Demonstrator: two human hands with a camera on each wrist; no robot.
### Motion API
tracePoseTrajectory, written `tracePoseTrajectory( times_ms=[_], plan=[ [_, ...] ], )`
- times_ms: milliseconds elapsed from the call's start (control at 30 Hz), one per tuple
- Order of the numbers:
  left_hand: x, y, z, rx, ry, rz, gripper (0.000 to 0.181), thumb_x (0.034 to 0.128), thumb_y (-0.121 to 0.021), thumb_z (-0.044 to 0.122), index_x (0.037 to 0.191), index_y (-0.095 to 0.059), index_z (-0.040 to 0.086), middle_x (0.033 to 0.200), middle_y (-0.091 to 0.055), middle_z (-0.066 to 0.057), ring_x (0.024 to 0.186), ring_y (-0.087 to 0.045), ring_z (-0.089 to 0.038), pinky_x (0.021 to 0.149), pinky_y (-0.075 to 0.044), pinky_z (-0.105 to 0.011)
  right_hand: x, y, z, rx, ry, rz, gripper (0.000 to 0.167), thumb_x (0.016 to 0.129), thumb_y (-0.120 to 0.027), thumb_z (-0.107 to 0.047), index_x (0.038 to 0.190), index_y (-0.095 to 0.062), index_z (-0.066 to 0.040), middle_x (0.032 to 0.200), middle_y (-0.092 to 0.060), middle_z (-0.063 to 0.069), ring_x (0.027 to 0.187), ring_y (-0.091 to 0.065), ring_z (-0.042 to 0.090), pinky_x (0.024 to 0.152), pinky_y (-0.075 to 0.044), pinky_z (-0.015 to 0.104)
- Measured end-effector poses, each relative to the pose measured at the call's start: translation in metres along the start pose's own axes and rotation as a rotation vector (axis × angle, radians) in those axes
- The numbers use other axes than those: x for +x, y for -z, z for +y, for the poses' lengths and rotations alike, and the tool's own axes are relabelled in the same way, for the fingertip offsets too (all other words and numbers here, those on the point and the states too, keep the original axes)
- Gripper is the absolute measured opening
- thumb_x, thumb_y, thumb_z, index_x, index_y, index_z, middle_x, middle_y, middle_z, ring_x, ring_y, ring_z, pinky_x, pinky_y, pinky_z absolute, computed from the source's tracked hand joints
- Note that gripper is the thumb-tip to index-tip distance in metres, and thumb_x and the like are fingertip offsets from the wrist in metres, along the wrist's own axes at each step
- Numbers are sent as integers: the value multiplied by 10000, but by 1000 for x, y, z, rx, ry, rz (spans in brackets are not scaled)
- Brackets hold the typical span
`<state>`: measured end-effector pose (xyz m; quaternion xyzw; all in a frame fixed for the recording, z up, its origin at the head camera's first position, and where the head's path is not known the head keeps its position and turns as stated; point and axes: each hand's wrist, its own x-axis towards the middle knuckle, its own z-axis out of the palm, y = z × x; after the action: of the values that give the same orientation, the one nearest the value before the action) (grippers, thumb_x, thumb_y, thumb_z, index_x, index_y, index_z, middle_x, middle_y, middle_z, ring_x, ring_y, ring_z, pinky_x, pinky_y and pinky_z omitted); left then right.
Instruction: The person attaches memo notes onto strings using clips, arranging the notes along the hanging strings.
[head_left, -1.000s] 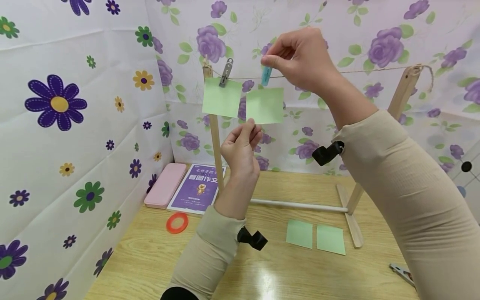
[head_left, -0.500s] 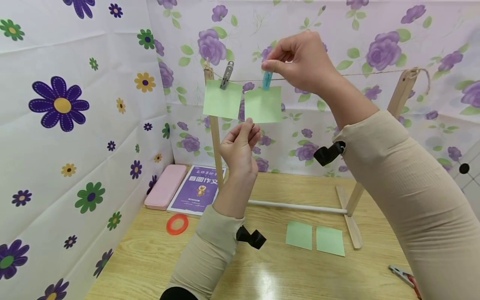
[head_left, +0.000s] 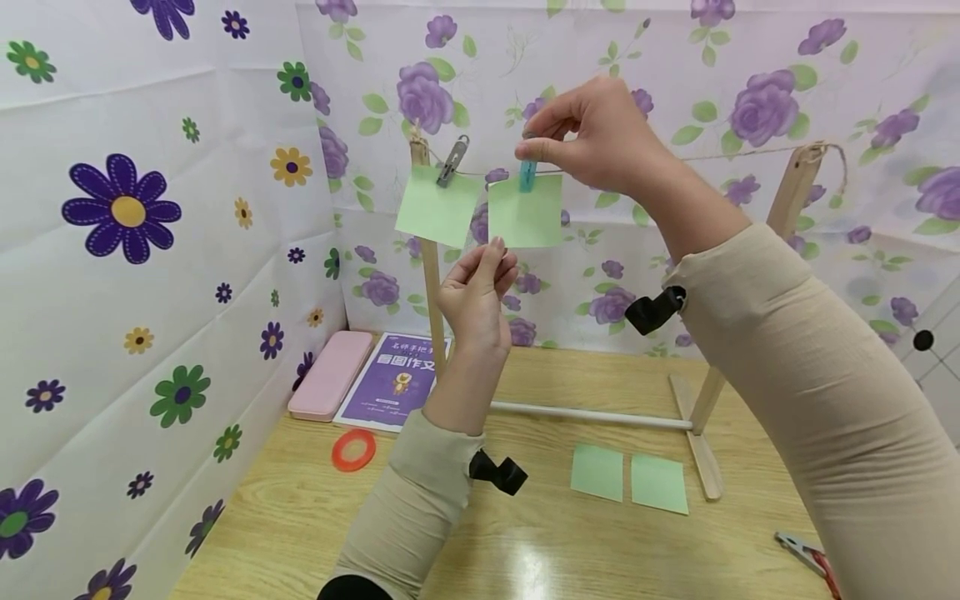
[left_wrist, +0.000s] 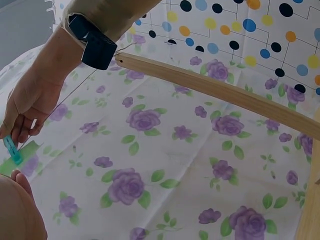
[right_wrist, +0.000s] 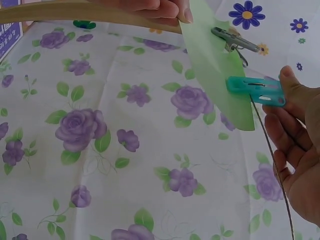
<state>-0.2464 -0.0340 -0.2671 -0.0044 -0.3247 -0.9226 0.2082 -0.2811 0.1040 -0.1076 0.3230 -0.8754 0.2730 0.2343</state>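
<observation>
The square light-green paper note point(head_left: 523, 220) hangs at the twine line, its upper edge lapped by a translucent turquoise plastic clothespin point(head_left: 527, 177). Your right hand point(head_left: 592, 129) pinches the top of that clothespin between thumb and fingers, and your left hand point(head_left: 478, 287) pinches the note's lower edge near its left corner. The thin brown twine point(head_left: 720, 157) runs past the clothespin to a pale wooden post point(head_left: 795, 187) at the right. Just left of your note, a grey metal-looking clip point(head_left: 453, 162) holds a second light-green square note point(head_left: 437, 215), tilted, in front of the left wooden post point(head_left: 431, 292). Below, on the wood-grain tabletop point(head_left: 600, 554), two more green square notes point(head_left: 628, 479) lie side by side near the right post's foot. Farther left are a red-orange ring point(head_left: 353, 450), a purple-covered book point(head_left: 384, 387) and a pink rounded case point(head_left: 332, 377).
</observation>
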Motion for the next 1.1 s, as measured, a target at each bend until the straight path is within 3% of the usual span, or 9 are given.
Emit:
tracePoseTrajectory(
  times_ms=[600,900,1100],
  plan=[
    [3,6,1,7,-16,-3,80,885,-784,34,838,-725,59,838,-734,-94,709,-727,-138,698,-630,-232,-1,-1,0,2,11,-67,351,959,-721,-333,1159,-760,-48,1033,-746,111,836,-612,137,669,-456,226],
    [5,8,-2,31,14,-34,89,891,-782,48,836,-718,74,867,-744,-90,747,-741,-153,727,-634,-254,-1,-1,3,-48,2,-102,414,970,-702,-359,1242,-720,-47,1086,-737,103,918,-633,167,748,-479,251],
    [6,10,-4,51,27,-60,104,907,-772,71,831,-706,100,870,-745,-66,778,-745,-154,744,-634,-260,-2,-2,4,-62,22,-115,439,982,-689,-345,1277,-689,-21,1101,-743,119,959,-655,206,850,-527,345]
  ],
)
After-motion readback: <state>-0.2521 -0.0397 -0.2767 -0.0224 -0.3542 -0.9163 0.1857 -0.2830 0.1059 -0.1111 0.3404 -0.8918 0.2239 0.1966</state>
